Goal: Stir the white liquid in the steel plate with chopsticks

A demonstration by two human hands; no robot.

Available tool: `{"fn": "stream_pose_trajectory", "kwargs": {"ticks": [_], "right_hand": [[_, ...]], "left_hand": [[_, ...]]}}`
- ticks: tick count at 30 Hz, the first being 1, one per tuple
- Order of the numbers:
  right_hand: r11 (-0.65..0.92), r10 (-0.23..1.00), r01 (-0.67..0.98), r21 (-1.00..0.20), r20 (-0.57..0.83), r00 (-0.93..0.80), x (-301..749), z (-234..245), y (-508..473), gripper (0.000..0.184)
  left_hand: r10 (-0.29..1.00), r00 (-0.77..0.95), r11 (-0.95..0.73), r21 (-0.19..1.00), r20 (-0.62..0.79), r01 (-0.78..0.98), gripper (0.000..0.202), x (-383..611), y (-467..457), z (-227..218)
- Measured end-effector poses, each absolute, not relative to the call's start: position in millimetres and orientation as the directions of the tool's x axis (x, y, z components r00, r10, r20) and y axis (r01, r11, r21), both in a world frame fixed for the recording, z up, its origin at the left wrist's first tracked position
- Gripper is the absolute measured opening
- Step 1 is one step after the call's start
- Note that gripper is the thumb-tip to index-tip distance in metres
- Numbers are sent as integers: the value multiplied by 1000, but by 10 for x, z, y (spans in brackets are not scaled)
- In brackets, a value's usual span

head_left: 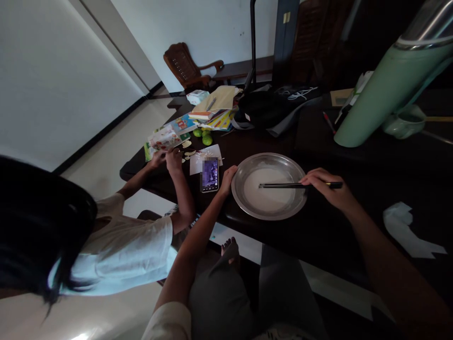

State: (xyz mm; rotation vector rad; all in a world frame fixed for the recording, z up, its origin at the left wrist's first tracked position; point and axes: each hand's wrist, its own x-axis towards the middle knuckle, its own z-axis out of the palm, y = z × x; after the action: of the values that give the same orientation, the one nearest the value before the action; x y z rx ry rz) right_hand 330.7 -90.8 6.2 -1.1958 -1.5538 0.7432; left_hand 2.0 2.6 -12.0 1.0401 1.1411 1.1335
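A round metal bowl holding a white liquid sits on the dark table in front of me. My left hand is curled against the bowl's left rim, gripping it. My right hand is closed on a pair of dark chopsticks whose tips reach into the white liquid. A phone with a lit screen lies just left of my left hand.
A person in a white shirt sits at my left, both hands on small cut-outs near a colourful book. Green limes, stacked books, a dark bag, a tall green flask, a green cup and crumpled white paper crowd the table.
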Motion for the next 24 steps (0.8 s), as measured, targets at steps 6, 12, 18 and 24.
{"fn": "stream_pose_trajectory", "kwargs": {"ticks": [6,12,18,24], "right_hand": [[295,928,325,-898,350,124,3377,68,-912,50],[321,942,324,-890,334,-17,3307,51,-903,40],[292,940,299,-908,331,88,3404,57,-902,47],[339,930,345,-875,367,16,3323,42,-908,33]], "left_hand": [[988,47,153,978,-148,-143,48,29,25,-125],[986,44,167,975,-163,-145,47,27,31,-122],[987,47,160,978,-156,-130,47,26,41,-131],[985,48,171,974,-165,-150,45,23,31,-139]]}}
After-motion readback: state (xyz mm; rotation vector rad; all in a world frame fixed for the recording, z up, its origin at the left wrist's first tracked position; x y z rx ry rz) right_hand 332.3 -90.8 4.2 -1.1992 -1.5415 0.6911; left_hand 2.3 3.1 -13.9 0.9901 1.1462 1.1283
